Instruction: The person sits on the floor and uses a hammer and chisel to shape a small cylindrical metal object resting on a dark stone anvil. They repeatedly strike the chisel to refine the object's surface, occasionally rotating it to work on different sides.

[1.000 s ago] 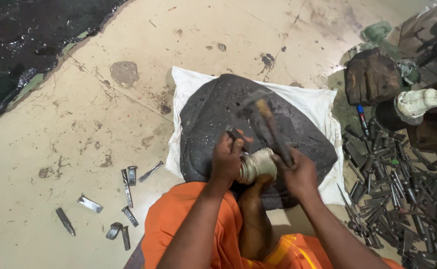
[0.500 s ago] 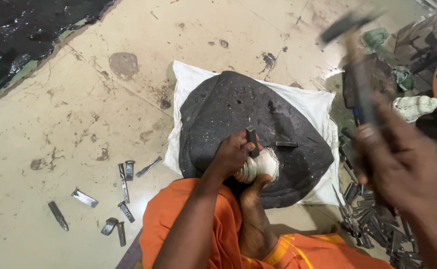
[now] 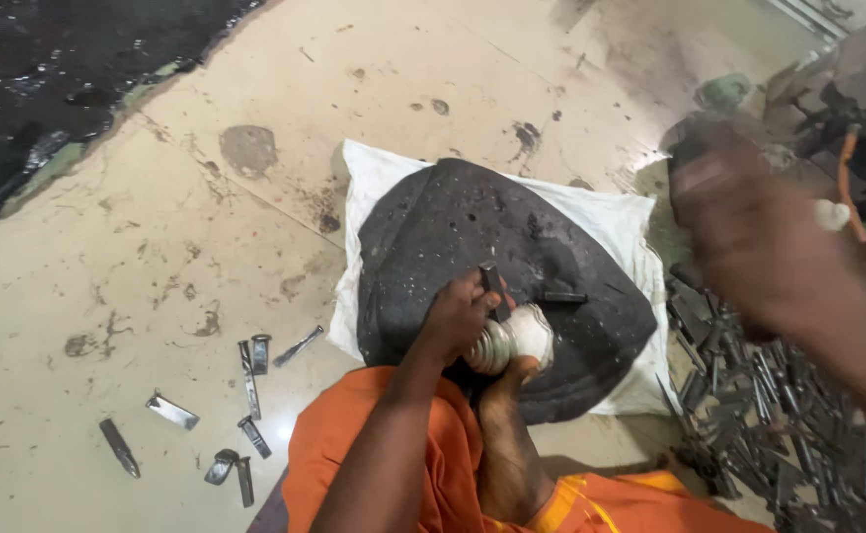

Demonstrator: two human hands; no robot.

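Note:
My left hand (image 3: 456,318) is closed around a short dark chisel (image 3: 492,280), its tip set on a ridged silver-white metal piece (image 3: 514,339). That piece rests on a dark domed block (image 3: 453,237) lying on a white cloth (image 3: 374,183). My bare foot (image 3: 508,387) presses against the piece from below. My right hand (image 3: 769,247) is raised close to the camera at the right and heavily blurred. It grips a hammer, whose dark head (image 3: 698,150) shows only as a smear.
A second dark punch (image 3: 561,296) lies on the block. Several small metal chisels (image 3: 251,367) are scattered on the beige floor at left. A dense pile of metal tools (image 3: 779,434) lies at right. A dark wet patch (image 3: 48,69) fills the top left corner.
The right hand swung the hammer up off the chisel and away to the right, and is now high and near the camera. The left hand kept the chisel on the metal piece.

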